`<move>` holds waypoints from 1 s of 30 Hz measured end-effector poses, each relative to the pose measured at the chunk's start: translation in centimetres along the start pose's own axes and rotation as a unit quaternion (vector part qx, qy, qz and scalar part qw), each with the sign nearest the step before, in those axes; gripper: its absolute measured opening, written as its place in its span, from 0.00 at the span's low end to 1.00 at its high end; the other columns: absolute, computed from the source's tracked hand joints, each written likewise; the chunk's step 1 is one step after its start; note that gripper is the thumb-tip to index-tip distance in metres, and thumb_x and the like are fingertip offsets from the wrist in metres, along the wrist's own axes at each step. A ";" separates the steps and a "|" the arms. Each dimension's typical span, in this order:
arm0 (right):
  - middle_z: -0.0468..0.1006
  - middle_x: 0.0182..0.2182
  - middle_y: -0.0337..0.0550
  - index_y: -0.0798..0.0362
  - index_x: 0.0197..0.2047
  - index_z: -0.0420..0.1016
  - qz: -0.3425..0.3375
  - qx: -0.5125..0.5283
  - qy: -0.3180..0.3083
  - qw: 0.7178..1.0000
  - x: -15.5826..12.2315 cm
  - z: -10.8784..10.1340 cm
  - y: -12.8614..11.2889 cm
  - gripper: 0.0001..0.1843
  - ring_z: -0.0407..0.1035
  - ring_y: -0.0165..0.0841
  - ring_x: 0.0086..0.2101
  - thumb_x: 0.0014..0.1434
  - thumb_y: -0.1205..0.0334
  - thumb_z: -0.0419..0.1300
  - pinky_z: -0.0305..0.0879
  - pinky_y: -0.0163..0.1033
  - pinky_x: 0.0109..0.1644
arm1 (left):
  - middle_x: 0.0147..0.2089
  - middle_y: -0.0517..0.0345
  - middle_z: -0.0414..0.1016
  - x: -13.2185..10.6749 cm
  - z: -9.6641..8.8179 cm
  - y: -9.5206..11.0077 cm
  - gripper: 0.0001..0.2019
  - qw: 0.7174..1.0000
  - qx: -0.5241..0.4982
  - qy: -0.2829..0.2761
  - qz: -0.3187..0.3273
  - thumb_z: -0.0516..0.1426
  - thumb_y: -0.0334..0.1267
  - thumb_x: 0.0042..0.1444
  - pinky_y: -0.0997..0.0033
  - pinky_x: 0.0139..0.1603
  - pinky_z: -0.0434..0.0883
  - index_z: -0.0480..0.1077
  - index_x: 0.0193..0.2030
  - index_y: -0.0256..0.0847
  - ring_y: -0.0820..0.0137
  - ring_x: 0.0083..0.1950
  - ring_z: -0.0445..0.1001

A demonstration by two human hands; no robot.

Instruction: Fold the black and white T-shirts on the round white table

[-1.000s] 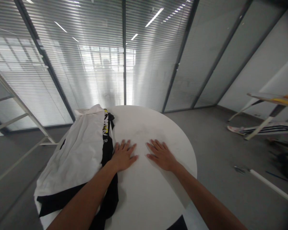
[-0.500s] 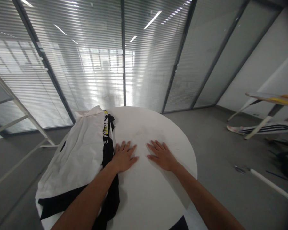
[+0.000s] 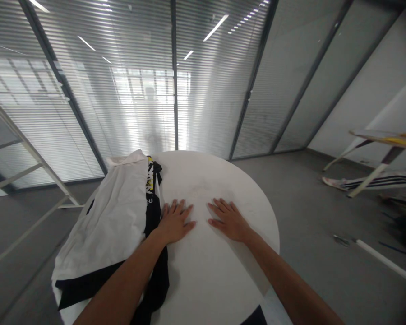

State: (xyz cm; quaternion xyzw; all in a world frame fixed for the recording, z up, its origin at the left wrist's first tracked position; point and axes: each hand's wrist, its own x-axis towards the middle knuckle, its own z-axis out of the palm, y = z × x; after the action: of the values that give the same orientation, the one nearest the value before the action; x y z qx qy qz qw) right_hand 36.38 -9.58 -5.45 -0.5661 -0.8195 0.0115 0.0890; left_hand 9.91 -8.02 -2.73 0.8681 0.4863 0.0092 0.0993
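Barely shifted, both hands stay flat on the round white table (image 3: pixel 203 275), fingers spread apart: the left hand (image 3: pixel 174 222) touches the heaped white-and-black clothing (image 3: pixel 108 216) beside it, the right hand (image 3: pixel 229 221) rests on bare tabletop; striped cloth (image 3: pixel 375 181) lies on the floor beyond

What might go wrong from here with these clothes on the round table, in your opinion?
The white garment and black garment hang over the edge of the round white table, so they may slide to the floor. The left hand lies against the black cloth and might drag it if it moves.
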 end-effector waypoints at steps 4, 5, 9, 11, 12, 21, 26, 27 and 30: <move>0.48 0.70 0.43 0.40 0.71 0.50 -0.002 -0.003 -0.001 1.000 0.0 0.0 0.1 0.37 0.43 0.46 0.67 0.63 0.34 0.40 0.40 0.59 0.67 | 0.75 0.49 0.37 0.0 0.0 0.0 0.37 1.000 -0.001 -0.002 -0.002 0.35 0.65 0.60 0.36 0.67 0.37 0.44 0.73 0.52 0.47 0.74 0.34; 0.48 0.70 0.42 0.40 0.71 0.49 -0.002 -0.004 0.000 1.000 0.0 0.0 0.1 0.37 0.43 0.46 0.67 0.64 0.34 0.40 0.40 0.59 0.67 | 0.75 0.49 0.37 0.0 0.1 0.0 0.37 1.000 -0.001 -0.003 -0.002 0.35 0.65 0.60 0.36 0.67 0.37 0.44 0.73 0.52 0.47 0.74 0.34; 0.48 0.70 0.42 0.40 0.71 0.49 0.002 -0.006 -0.005 1.000 0.0 -0.2 0.0 0.37 0.43 0.45 0.68 0.64 0.33 0.39 0.40 0.59 0.67 | 0.75 0.49 0.37 0.1 0.2 -0.1 0.38 1.000 -0.005 -0.003 0.001 0.35 0.65 0.60 0.36 0.68 0.37 0.44 0.73 0.52 0.48 0.74 0.34; 0.48 0.70 0.43 0.41 0.70 0.50 0.003 -0.004 -0.006 1.000 0.0 -0.3 -0.1 0.37 0.43 0.45 0.67 0.64 0.34 0.40 0.40 0.59 0.67 | 0.76 0.50 0.36 0.1 0.2 -0.2 0.37 1.000 -0.005 -0.002 0.000 0.35 0.65 0.60 0.36 0.68 0.37 0.44 0.73 0.52 0.48 0.74 0.34; 0.49 0.70 0.43 0.41 0.70 0.51 0.003 -0.003 -0.005 1.000 -0.1 -0.4 -0.2 0.37 0.43 0.45 0.67 0.64 0.34 0.40 0.40 0.59 0.67 | 0.76 0.50 0.36 0.1 0.2 -0.2 0.37 1.000 -0.004 -0.001 -0.001 0.35 0.65 0.60 0.36 0.68 0.37 0.44 0.73 0.52 0.48 0.74 0.33; 0.47 0.70 0.43 0.41 0.70 0.51 0.003 0.002 -0.012 1.000 0.0 -0.3 -0.1 0.37 0.42 0.45 0.68 0.63 0.33 0.39 0.40 0.59 0.67 | 0.75 0.49 0.37 0.0 0.1 -0.1 0.37 1.000 -0.004 0.002 -0.001 0.35 0.65 0.60 0.37 0.68 0.37 0.44 0.73 0.52 0.47 0.74 0.34; 0.48 0.70 0.43 0.41 0.70 0.51 0.004 0.005 -0.012 1.000 0.1 -0.2 0.0 0.38 0.42 0.45 0.68 0.63 0.33 0.39 0.39 0.59 0.67 | 0.75 0.49 0.37 0.0 0.1 -0.1 0.37 1.000 -0.002 -0.003 -0.006 0.36 0.65 0.60 0.37 0.68 0.38 0.45 0.73 0.52 0.48 0.74 0.34; 0.48 0.70 0.43 0.41 0.70 0.51 0.004 0.007 -0.010 1.000 0.1 -0.2 0.0 0.38 0.42 0.45 0.68 0.63 0.33 0.39 0.39 0.59 0.67 | 0.75 0.50 0.37 0.1 0.1 -0.1 0.37 1.000 -0.002 -0.003 -0.006 0.36 0.65 0.60 0.37 0.68 0.38 0.45 0.73 0.52 0.48 0.74 0.34; 0.49 0.69 0.42 0.40 0.69 0.53 0.003 0.012 0.000 1.000 0.1 -0.1 0.1 0.37 0.44 0.46 0.67 0.63 0.33 0.41 0.40 0.59 0.68 | 0.75 0.50 0.38 0.1 0.1 -0.1 0.36 1.000 -0.002 0.000 -0.004 0.37 0.64 0.61 0.37 0.68 0.39 0.46 0.72 0.52 0.48 0.74 0.35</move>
State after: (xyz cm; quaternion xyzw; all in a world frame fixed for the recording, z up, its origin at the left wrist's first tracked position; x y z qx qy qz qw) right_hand 36.44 -9.51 -5.34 -0.5674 -0.8175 0.0217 0.0962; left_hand 9.89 -7.90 -2.84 0.8658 0.4900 0.0093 0.1014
